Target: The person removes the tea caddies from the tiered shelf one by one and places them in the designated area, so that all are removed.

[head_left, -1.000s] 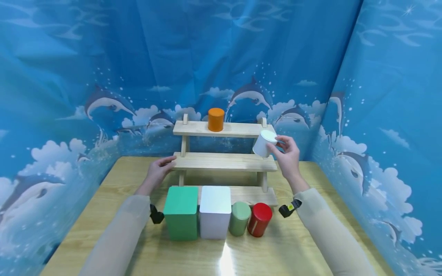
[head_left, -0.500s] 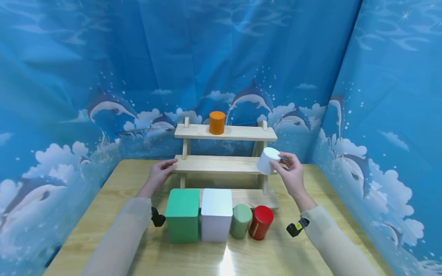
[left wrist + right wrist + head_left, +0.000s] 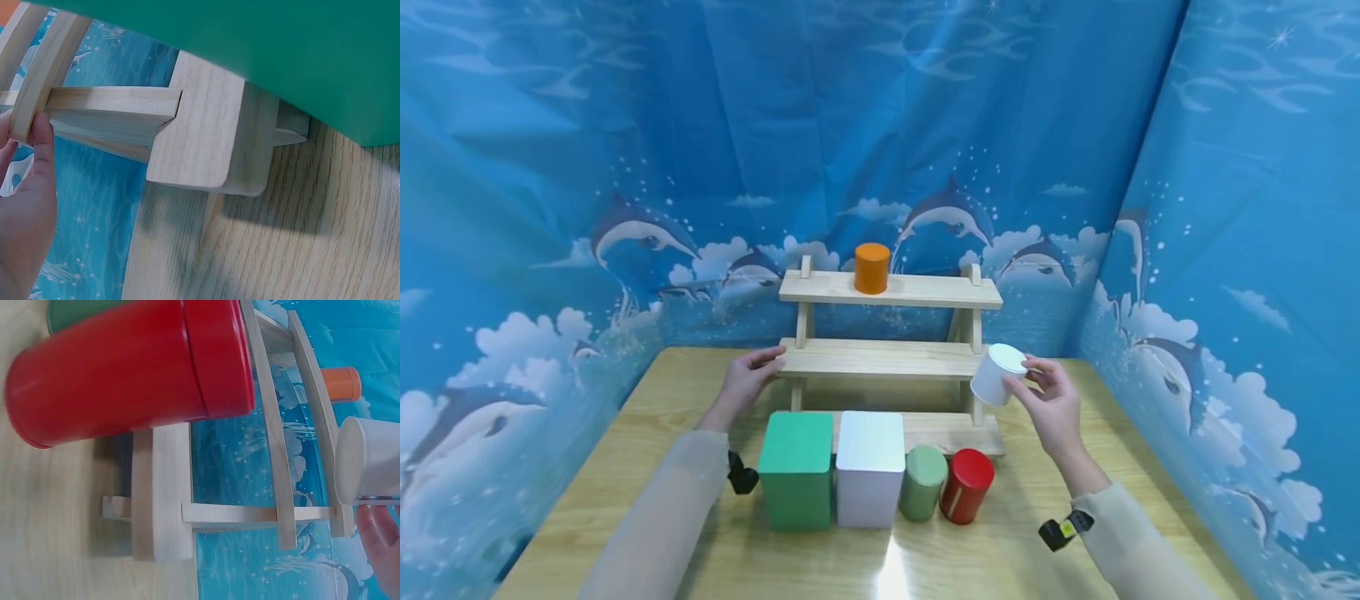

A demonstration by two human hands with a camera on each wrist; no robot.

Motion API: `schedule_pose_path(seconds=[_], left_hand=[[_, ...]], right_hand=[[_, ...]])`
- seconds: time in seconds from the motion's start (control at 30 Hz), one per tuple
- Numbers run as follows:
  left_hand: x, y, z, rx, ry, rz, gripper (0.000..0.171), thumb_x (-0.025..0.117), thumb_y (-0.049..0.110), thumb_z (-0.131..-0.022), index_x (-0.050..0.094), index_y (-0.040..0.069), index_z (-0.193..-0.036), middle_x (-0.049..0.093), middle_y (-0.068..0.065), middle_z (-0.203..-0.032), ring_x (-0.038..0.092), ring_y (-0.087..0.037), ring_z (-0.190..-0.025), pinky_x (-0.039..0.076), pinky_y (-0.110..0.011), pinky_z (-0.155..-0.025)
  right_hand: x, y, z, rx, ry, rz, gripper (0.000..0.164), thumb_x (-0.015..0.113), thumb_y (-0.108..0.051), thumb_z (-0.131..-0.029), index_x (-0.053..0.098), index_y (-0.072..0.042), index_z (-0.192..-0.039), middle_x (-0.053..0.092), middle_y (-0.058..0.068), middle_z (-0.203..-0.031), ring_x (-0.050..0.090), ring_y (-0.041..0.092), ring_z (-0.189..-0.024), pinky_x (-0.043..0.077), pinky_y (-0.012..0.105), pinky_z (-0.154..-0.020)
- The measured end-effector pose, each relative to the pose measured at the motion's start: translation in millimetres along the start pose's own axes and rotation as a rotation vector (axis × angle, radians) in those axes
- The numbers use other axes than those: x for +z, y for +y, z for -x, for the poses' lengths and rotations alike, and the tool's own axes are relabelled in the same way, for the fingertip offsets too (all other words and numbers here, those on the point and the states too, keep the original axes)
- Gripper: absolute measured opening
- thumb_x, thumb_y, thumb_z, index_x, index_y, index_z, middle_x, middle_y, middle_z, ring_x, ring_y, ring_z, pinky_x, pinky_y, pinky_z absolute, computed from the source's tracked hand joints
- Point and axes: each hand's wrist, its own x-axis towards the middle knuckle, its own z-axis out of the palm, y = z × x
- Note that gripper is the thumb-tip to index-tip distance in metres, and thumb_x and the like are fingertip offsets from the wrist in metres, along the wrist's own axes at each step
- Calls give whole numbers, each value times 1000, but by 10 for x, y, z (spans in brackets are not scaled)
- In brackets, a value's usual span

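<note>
A white round tin [image 3: 997, 374] is held tilted in my right hand [image 3: 1054, 408], thumb on the near side and fingers at its right. It hangs by the right end of the middle board of a three-tier wooden shelf [image 3: 872, 358]. Whether tin and shelf touch I cannot tell. In the right wrist view the white tin [image 3: 375, 461] shows above my fingertips [image 3: 375, 525]. My left hand [image 3: 745, 385] grips the left end of the middle board; the left wrist view shows thumb and fingers pinching the board [image 3: 47, 78]. An orange tin [image 3: 871, 268] stands on the top board.
In front of the shelf stand a green box [image 3: 796, 487], a white box [image 3: 871, 483], a light green tin [image 3: 922, 483] and a red tin [image 3: 967, 487], side by side on the wooden table [image 3: 820, 567]. Blue dolphin-print curtains [image 3: 737, 125] enclose the back and sides.
My right hand has lowered the white tin from near the top board to below the middle board's right end, moving slightly right. My left hand stays on the shelf.
</note>
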Motion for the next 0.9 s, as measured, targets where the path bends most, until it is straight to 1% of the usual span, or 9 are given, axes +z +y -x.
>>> schedule_pose_path(seconds=[0.23,0.47,0.7,0.9], left_hand=[[-3,17,15,4,-6,13,47,60,17,-92,47,-3,-133,44,-21,-134,56,-4,-98,50,-21,-84],[-3,28,15,-6,-13,38,46,58,15,-93,46,-2,-134,42,-21,-136,56,-1,-97,49,-19,-83],[-4,15,12,9,-18,-5,49,60,20,-92,47,-2,-133,44,-20,-135,56,-4,-100,49,-22,-85],[-16,-9,4,2,-26,-19,50,60,23,-92,46,-1,-134,42,-18,-137,53,-9,-107,48,-23,-87]], right_hand=[[-89,-13,133,-42,12,-96,31,66,19,-75,48,18,-100,61,5,-109,61,15,-92,53,21,-76],[-188,-42,261,-66,5,-103,30,63,20,-76,47,19,-100,60,6,-109,60,14,-93,53,21,-75],[-243,-67,343,-38,75,-162,32,62,25,-73,47,21,-101,61,9,-106,62,17,-92,53,22,-75],[-305,-26,423,-46,84,-167,33,60,28,-71,45,22,-100,60,12,-107,62,17,-91,53,22,-75]])
